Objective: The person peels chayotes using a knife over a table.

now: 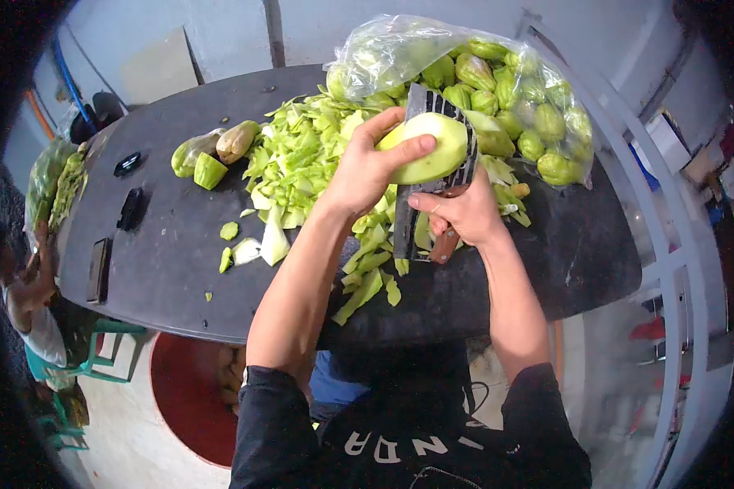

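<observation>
My left hand (pixel 373 161) is wrapped round a peeled chayote (pixel 439 140), its smooth pale green side facing up and the thumb lying across it. In my right hand (pixel 469 213) is a broad-bladed knife with a brown handle (pixel 444 246). Its wide, dark-and-light striped blade (pixel 470 167) lies against the right side of the chayote, and part of the blade is hidden behind it. Below and behind both hands spreads a heap of pale green peelings (pixel 289 155), with more strips (pixel 365 293) near the table's front edge.
A clear plastic bag (pixel 400 41) of green chayotes (pixel 506 90) lies at the back right of the dark table (pixel 163 269). Several chayotes (pixel 235 142) sit left of the heap. A dark block (pixel 99 270) lies at far left. A red tub (pixel 192 399) stands below; another person (pixel 37 301) sits beyond.
</observation>
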The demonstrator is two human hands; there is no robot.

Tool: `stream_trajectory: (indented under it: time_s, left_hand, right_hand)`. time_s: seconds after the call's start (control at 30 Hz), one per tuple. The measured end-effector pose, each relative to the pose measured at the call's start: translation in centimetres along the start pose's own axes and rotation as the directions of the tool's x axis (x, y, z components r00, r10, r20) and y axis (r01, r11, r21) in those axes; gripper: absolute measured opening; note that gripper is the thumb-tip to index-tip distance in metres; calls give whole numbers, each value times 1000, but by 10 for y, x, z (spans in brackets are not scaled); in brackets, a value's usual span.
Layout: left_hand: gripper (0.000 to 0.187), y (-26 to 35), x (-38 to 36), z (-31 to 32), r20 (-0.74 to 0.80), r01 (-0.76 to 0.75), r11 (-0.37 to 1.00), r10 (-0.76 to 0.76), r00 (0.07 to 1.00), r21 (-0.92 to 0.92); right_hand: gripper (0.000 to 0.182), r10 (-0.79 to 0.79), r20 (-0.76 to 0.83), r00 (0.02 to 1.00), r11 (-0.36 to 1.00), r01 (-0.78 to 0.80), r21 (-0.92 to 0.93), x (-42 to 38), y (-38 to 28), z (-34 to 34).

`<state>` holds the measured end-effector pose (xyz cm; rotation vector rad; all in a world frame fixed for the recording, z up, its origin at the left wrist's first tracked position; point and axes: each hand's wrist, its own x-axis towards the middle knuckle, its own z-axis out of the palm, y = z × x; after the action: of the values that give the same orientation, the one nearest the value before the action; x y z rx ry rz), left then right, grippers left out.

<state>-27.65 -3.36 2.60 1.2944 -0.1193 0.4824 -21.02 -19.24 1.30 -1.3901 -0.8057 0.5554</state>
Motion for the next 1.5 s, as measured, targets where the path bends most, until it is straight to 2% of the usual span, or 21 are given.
stream_trajectory:
  time_s: [0.07, 0.17, 0.23, 0.37, 0.47, 0.53, 0.57, 0.63, 0.67, 0.7, 0.77, 0.87, 0.97, 1.1, 1.17, 1.2, 1.33, 1.4, 1.43, 1.5]
  left_hand:
    - [65, -3, -4, -3, -52, 32, 999, -33, 998, -20]
    - [46, -3, -7, 10, -70, -45, 997, 50, 996, 70]
    - [45, -10, -5, 12, -63, -65, 998, 64, 996, -6]
    - [45, -15, -6, 12, -91, -44, 999, 41, 995, -28]
    - [46, -23, -3, 12, -120, -78, 997, 77, 990, -2]
    - [46, -25, 3, 3, -30, 23, 978, -30, 999, -208]
    - [47, -24, 6, -6, 57, 135, 948, -124, 991, -288]
    - [45, -9, 2, -7, 47, 197, 901, -195, 980, -386]
    - [43, -21, 6, -17, 19, 249, 929, -254, 967, -273]
    - [41, -13, 0, -6, -23, 188, 931, -206, 978, -313]
    - [40, -7, -2, -12, -61, 210, 972, -217, 974, -107]
    - [39, -10, -3, -9, -102, 211, 966, -227, 968, -146]
    - [40, -13, -5, -3, -191, 162, 975, -190, 963, -152]
    - [40, -29, 1, -10, -146, 124, 966, -160, 976, -226]
    - [40, -33, 2, -5, -251, 91, 962, -157, 955, -256]
    - [39, -32, 2, -6, -255, 112, 961, -177, 951, -252]
    - [43, -30, 2, -7, -243, 133, 952, -203, 949, -276]
    - [52, -29, 5, -5, -239, 153, 903, -264, 934, -402]
    - [52, -30, 6, -8, -239, 151, 903, -263, 935, -403]
    - [64, -32, 5, -16, -102, 218, 846, -303, 947, -486]
  right_hand:
    - [39, -4, -12, 1000, 999, 4, 38, 0, 8, 6]
    - [35, 40, -32, 999, 995, -37, 93, 2, 11, 9]
    - [33, 37, -38, 999, 996, -34, 76, 3, 13, 9]
    - [26, 37, -58, 998, 994, -30, 107, 5, 19, 10]
    - [25, 28, -69, 997, 994, -20, 109, 5, 16, 9]
    - [24, 48, -27, 998, 995, -45, 93, 6, 13, 2]
    - [23, 67, 17, 998, 995, -68, 77, 5, 12, -1]
    - [27, 95, 60, 994, 995, -98, 36, 3, 7, 2]
    - [29, 100, 93, 991, 994, -104, 45, 0, 8, 7]
    - [31, 102, 127, 987, 993, -110, 52, 0, 8, 11]
    - [35, 130, 144, 981, 989, -138, 44, 1, 9, 13]
    - [36, 158, 120, 980, 984, -166, 60, 2, 13, 10]
    - [37, 160, 124, 979, 984, -168, 59, 5, 18, 13]
    - [37, 153, 117, 981, 982, -164, 91, 5, 22, 17]
    - [37, 150, 109, 983, 982, -162, 101, 4, 24, 17]
    - [36, 163, 126, 979, 980, -175, 94, 5, 23, 16]
    - [28, 164, 123, 979, 978, -178, 109, 6, 21, 19]
    - [26, 167, 108, 980, 978, -179, 111, 6, 18, 21]
    - [25, 167, 93, 982, 979, -176, 98, 5, 17, 23]
    - [23, 166, 83, 983, 982, -173, 81, 5, 17, 25]
